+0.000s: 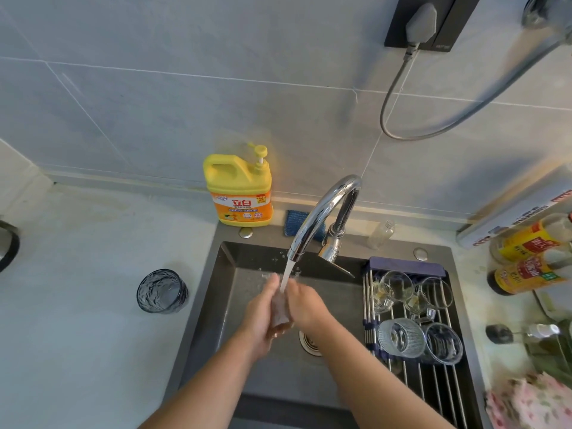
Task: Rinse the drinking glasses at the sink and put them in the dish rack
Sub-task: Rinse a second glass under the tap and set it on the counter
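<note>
Water [285, 274] from the faucet [322, 209] pours onto a small glass [281, 315] that I clasp between my left hand [261, 317] and right hand [306, 308], both curled round it, over the sink [216, 305] at the centre of the frame. Four clear glasses [400, 337] lie on the dish rack [433, 388] at right. A blue-grey tumbler [162, 291] stands on the counter [77, 305] at left.
</note>
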